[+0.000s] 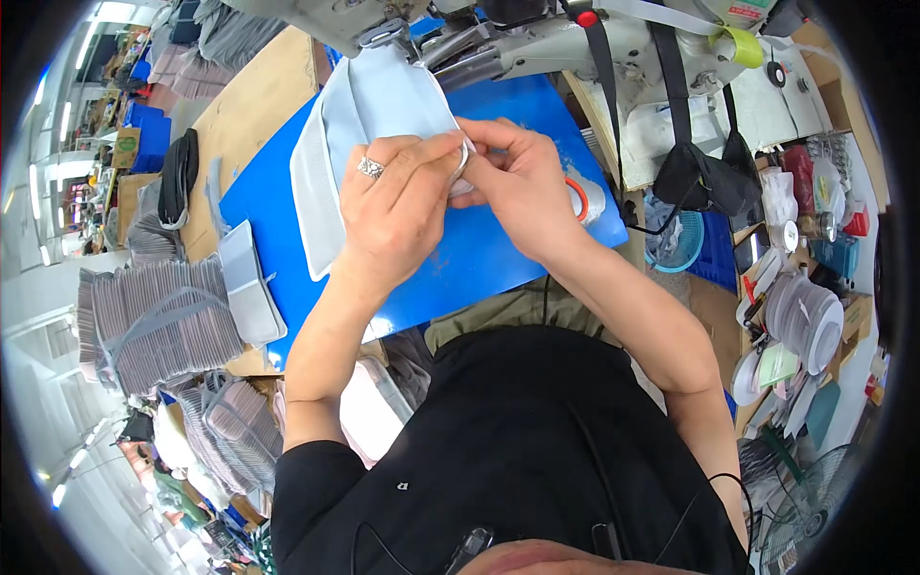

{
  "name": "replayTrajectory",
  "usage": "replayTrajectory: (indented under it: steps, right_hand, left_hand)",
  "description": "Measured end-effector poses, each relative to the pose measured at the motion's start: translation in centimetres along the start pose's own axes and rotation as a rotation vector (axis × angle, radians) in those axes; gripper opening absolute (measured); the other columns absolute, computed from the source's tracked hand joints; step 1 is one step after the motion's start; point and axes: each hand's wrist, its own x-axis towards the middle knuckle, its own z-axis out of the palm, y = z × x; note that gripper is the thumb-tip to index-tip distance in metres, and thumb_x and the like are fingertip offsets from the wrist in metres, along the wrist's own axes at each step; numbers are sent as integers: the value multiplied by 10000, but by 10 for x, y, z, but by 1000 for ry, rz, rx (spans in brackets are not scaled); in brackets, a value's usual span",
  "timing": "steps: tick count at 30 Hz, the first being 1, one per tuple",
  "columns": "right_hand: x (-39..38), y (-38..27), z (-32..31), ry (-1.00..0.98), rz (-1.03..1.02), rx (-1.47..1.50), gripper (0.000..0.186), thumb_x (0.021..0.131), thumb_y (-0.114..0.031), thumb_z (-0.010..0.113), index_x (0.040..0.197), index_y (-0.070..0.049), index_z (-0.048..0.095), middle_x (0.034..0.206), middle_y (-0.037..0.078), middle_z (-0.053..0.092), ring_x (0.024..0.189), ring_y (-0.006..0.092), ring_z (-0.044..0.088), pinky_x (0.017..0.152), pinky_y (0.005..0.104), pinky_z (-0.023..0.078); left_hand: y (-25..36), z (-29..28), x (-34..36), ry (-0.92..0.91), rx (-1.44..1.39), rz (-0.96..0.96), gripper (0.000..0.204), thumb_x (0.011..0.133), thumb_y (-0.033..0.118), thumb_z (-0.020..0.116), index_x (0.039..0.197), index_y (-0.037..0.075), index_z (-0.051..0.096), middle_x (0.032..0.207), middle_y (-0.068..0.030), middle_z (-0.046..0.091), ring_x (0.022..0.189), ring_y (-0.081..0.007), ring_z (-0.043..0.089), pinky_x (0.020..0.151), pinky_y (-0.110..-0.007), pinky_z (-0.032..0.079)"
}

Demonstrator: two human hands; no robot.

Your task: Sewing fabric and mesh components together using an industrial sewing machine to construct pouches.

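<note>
On the blue tabletop [431, 278], the pale panel [383, 105] extends forward and leftward, long axis running roughly fore-and-aft, from the left hand [398, 206] and right hand [522, 182], equally near, both pinching its right edge.

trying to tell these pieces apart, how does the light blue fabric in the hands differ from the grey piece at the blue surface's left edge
The light blue fabric is held by the left hand and right hand; the grey piece lies untouched. The light blue fabric looks larger than the grey piece. Both have pale edging.
</note>
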Motion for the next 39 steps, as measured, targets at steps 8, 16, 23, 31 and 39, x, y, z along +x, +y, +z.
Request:
replayTrajectory:
  steps: [8, 16, 23, 31, 39]
  right_hand:
    - [27, 6, 12, -15, -25, 37, 271, 996, -47, 657, 1258, 8, 695, 1022, 12, 590, 892, 125, 690, 746, 298, 661]
    - [53, 14, 25, 149, -75, 149, 134, 925, -82, 741, 1019, 11, 759, 818, 30, 701, 716, 92, 668, 593, 247, 577]
    - [67, 26, 26, 263, -197, -56, 214, 813, -94, 811, 964, 33, 730, 769, 40, 664, 653, 99, 647, 578, 269, 523]
    - [65, 30, 25, 288, -220, -208, 291, 724, -149, 813, 946, 2, 701, 856, 108, 710, 768, 215, 691, 688, 345, 555]
    - [55, 14, 25, 246, -240, -505, 376, 706, -178, 825, 1009, -20, 667, 924, 94, 717, 843, 258, 702, 763, 373, 560]
  left_hand:
    - [-28, 1, 6, -30, 27, 10, 263, 704, -32, 763, 952, 44, 724, 1034, -44, 753, 876, -212, 680, 689, -334, 471]
    - [-56, 12, 15, -96, -55, -28, 240, 801, -19, 746, 1032, 41, 716, 1098, -100, 739, 939, -293, 684, 804, -388, 542]
    - [-77, 4, -17, -278, -111, -671, 755, 796, 96, 826, 1496, 136, 547, 1027, -69, 647, 824, -162, 616, 674, -304, 532]
    - [-65, -14, -23, -348, -20, -415, 750, 840, -3, 675, 1534, 241, 527, 766, -138, 590, 627, -284, 600, 640, -377, 526]
    - [-51, -56, 8, -469, 198, -153, 682, 867, 59, 653, 1479, 354, 584, 740, -82, 511, 603, -268, 574, 579, -399, 514]
